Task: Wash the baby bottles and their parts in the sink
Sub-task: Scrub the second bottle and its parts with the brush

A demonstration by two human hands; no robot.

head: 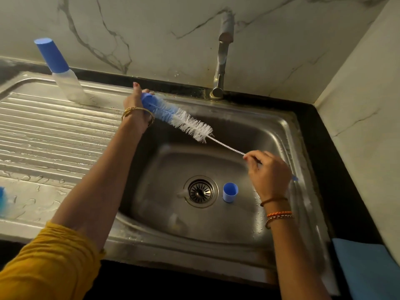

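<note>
My left hand grips a small blue cap-like part over the sink's back left corner. The blue-and-white bottle brush has its tip pushed into that part. My right hand pinches the brush's twisted wire handle above the right side of the basin. A second blue cap stands open side up on the sink floor, right of the drain. A clear baby bottle with a blue cover stands on the drainboard at the back.
The steel sink basin sits right of a wet ribbed drainboard. The tap rises behind the basin with no water running. A blue object shows at the left edge. A blue cloth lies on the dark counter, front right.
</note>
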